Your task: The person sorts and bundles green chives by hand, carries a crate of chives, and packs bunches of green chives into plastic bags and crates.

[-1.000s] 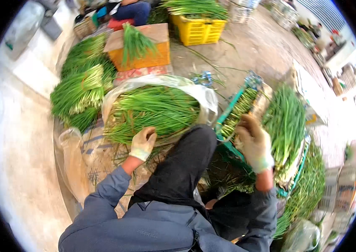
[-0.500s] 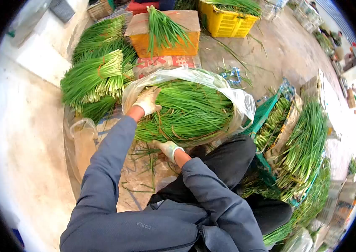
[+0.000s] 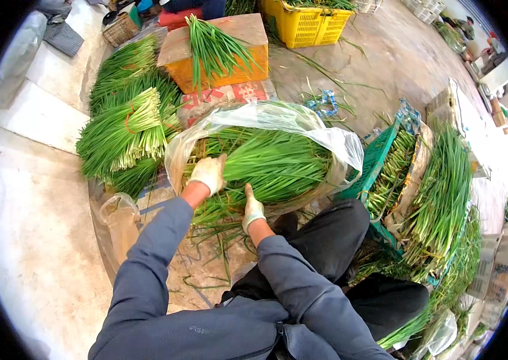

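A clear plastic bag (image 3: 344, 147) lies open in front of me, its rim folded back around a heap of long green garlic chives (image 3: 278, 165). My left hand (image 3: 207, 174), in a pale work glove, is closed on the chives at the left end of the heap. On the near edge of the heap, my gloved right hand (image 3: 253, 210) grips the chives with its thumb up; its fingers are partly hidden under the leaves. The leaves between the hands look slightly blurred.
Tied chive bundles (image 3: 131, 129) are stacked at the left by the wall. Behind the bag stand a wooden box (image 3: 230, 57) with a bunch on top and a yellow crate (image 3: 308, 27). A green crate (image 3: 377, 159) and more chives (image 3: 440, 198) lie at my right.
My right hand has moved up and right onto the heap and closed on the chives, thumb raised. My left hand has shifted slightly down and closed. The leaves have shifted, and my view has turned slightly.
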### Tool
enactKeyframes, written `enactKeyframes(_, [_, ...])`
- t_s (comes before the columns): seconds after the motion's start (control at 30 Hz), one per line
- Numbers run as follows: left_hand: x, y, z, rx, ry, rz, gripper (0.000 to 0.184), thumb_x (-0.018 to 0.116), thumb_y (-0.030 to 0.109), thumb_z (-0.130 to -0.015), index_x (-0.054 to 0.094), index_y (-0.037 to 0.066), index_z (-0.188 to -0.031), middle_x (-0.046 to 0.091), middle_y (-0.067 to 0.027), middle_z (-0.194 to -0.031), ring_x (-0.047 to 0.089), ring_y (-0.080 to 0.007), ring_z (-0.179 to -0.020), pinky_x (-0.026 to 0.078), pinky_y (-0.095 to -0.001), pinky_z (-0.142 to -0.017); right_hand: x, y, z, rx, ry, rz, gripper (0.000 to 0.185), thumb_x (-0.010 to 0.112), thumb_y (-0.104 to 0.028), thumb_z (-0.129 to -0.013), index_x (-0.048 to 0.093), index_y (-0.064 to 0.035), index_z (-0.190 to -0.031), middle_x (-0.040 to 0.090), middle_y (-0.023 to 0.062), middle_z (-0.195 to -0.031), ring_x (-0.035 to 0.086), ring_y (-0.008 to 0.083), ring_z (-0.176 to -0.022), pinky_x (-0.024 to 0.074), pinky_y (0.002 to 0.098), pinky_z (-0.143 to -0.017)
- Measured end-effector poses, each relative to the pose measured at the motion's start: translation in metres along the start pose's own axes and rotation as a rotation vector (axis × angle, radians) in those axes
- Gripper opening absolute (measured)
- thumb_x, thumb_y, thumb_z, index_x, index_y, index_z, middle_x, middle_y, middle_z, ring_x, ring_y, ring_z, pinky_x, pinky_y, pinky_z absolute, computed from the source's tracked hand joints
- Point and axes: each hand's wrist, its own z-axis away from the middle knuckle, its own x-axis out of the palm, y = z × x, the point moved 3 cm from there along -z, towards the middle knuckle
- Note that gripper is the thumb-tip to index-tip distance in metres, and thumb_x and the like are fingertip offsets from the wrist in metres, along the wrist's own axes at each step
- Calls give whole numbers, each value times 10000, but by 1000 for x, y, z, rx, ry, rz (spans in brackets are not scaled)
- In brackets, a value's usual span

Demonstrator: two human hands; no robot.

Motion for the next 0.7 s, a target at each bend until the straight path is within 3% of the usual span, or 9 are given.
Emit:
enactKeyframes(0.07, [-9,15,31,13,8,13,749,812,273,-732,487,49,-1368,651,-198,-1190,628,-347,-1101,513,-428,-941,7,-7,14,83,114,-70,1057,650,-655,-831,218,3,-1537,208,180,-1606,257,331,-1450,228,504,-1164])
enactKeyframes(0.1, [5,16,42,57,82,40,607,786,240,-747,539,46,-1267,629,-190,-1224,620,-341,-1107,501,-421,-943,3,-1,4,9,122,-100,982,662,-593,-852,275,29,-1506,281,181,-1571,325,329,-1401,274,474,-1136])
enactKeyframes(0.13, [17,16,53,103,204,98,666,789,258,-750,516,40,-1318,531,-199,-1378,598,-334,-1160,489,-395,-980,1,6,2,-63,129,-130,907,675,-532,-874,332,56,-1475,355,181,-1535,393,327,-1352,320,443,-1108])
enactKeyframes(0.17, [33,16,59,51,151,126,697,793,264,-747,503,35,-1339,483,-196,-1427,582,-327,-1189,486,-387,-990,2,8,-2,-94,190,-158,810,664,-463,-897,374,47,-1456,384,172,-1518,413,308,-1336,339,438,-1087])
enactKeyframes(0.27, [39,28,68,-31,69,190,730,792,299,-755,490,17,-1356,434,-179,-1476,546,-304,-1241,475,-374,-1010,0,-1,1,-219,113,-102,782,669,-449,-899,399,44,-1442,407,164,-1505,437,295,-1319,362,438,-1064])
enactKeyframes(0.43, [24,13,60,-5,47,81,761,764,370,-791,455,26,-1395,456,-164,-1450,504,-333,-1274,425,-396,-1069,-3,-1,10,9,278,-33,857,693,-507,-871,403,82,-1423,427,204,-1483,471,340,-1285,386,446,-1047])
enactKeyframes(0.47, [19,9,54,10,58,-33,834,783,411,-761,436,44,-1425,373,-186,-1511,429,-361,-1337,370,-438,-1113,-7,2,7,12,282,-42,857,693,-507,-871,403,82,-1423,427,204,-1483,471,340,-1285,386,446,-1047])
enactKeyframes(0.53, [-11,9,41,39,34,-151,1018,816,481,-688,356,36,-1481,273,-217,-1561,332,-377,-1405,300,-451,-1159,-10,0,8,77,214,17,979,695,-575,-841,274,-6,-1517,285,179,-1568,313,339,-1422,316,522,-1132])
enactKeyframes(0.7, [-1,-20,-24,118,-86,-75,1314,859,575,-525,231,-25,-1511,227,-279,-1563,238,-400,-1453,240,-427,-1194,-15,-7,18,126,154,68,1058,719,-616,-795,272,26,-1507,273,201,-1570,316,349,-1422,328,512,-1132])
